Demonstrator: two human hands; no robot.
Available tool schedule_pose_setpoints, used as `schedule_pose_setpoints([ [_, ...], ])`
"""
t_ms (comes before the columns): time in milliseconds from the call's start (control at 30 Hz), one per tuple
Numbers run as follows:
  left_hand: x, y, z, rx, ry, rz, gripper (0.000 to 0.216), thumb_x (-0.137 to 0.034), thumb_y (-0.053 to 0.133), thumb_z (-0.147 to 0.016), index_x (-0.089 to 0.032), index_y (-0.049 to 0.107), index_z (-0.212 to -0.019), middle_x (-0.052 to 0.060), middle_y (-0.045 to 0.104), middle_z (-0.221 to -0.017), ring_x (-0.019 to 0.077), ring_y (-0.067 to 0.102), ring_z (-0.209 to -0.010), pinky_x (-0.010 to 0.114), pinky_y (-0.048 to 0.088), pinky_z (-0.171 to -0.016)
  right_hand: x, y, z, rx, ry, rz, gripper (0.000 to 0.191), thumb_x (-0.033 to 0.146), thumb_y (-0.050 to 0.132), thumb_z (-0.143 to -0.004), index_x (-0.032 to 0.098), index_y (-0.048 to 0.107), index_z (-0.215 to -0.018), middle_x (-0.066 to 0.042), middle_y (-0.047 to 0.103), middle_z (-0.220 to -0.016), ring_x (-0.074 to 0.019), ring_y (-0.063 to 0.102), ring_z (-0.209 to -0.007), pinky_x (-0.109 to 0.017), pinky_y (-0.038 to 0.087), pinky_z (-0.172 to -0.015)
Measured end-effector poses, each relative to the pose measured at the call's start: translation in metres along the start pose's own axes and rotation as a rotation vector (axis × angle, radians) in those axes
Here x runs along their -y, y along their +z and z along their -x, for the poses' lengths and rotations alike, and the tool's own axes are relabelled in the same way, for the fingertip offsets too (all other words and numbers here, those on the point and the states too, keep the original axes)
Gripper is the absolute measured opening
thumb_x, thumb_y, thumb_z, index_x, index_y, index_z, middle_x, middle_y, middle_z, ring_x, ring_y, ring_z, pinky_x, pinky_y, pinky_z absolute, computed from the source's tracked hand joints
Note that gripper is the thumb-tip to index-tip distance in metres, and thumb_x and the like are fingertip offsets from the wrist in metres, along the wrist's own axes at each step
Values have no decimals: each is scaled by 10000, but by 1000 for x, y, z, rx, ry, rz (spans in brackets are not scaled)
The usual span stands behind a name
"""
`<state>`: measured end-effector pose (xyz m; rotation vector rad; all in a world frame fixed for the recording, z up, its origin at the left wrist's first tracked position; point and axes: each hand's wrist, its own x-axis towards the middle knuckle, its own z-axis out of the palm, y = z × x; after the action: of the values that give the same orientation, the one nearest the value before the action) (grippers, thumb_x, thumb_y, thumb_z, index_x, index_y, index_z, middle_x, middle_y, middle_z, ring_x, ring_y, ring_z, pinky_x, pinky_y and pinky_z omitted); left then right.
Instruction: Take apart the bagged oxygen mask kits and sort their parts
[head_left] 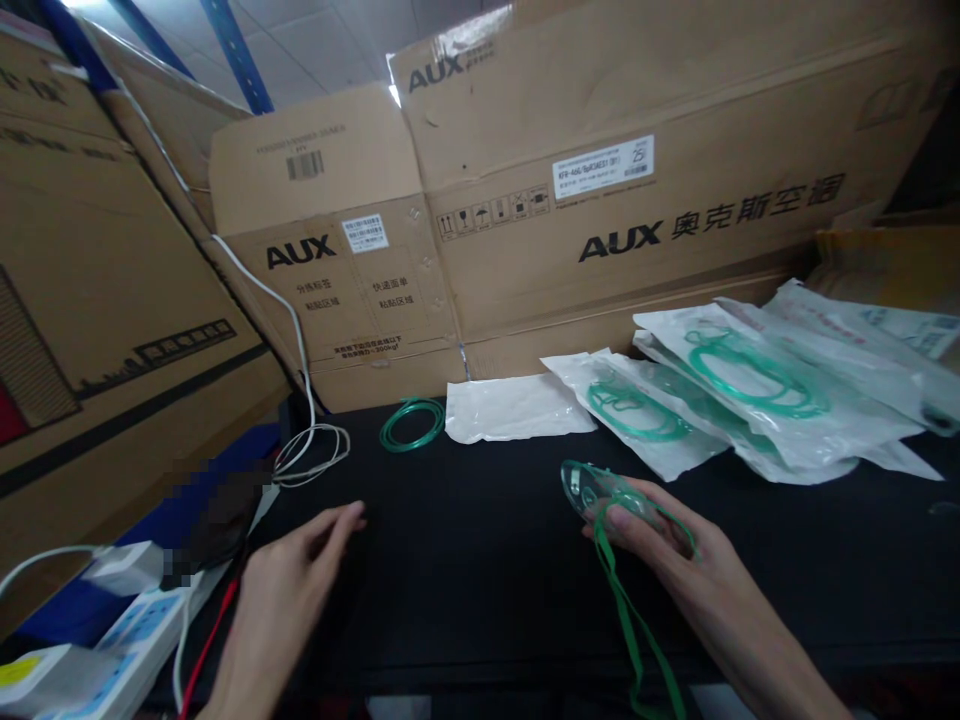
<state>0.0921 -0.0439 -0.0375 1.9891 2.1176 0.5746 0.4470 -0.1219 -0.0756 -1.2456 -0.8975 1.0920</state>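
My right hand (664, 530) is closed around a clear oxygen mask (582, 488), with the thumb on its near side. The mask's green elastic strap (621, 600) loops over the fingers and dangles below the hand. My left hand (300, 560) is held over the left part of the black table, its fingertips drawn together and nothing visible in them. A coil of green tubing (412, 425) lies beyond it, at the back of the table. Beside the coil rests a flat white pouch (517, 408), which neither hand touches.
Several clear-fronted packets (757, 375) with green tubing are piled at the back right. Large cardboard boxes (517, 270) wall off the rear and left. A power strip (142, 635), plugs and a white cable (306, 370) lie along the left side.
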Motion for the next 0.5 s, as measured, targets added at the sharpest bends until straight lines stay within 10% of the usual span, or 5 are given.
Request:
schedule_pose_setpoints([
  [167,-105,19,-2,306,423,314,516,-593,430,-988,-219,780,-922,16,776,-827,195,680,-705,269,479,-688,-8,1,-6,-105,-10,15,624,582,819,-710,187,684,-1174,-98,790,-1066,-318,730,-1040,-356,571,-906],
  [267,-147,40,-19,437,559,439,526,-610,503,-957,-197,714,-1205,44,778,-945,176,679,-693,267,503,-665,-9,2,-9,-136,-26,9,659,582,828,-698,183,673,-1199,-118,779,-1133,-330,713,-1106,-370,571,-945],
  [500,-163,102,-46,661,659,658,481,-511,554,-964,-211,604,-1337,55,714,-1057,100,622,-616,210,491,-546,-16,7,-12,-126,-150,33,598,550,847,-699,206,708,-1167,-110,795,-1067,-304,760,-998,-391,629,-870],
])
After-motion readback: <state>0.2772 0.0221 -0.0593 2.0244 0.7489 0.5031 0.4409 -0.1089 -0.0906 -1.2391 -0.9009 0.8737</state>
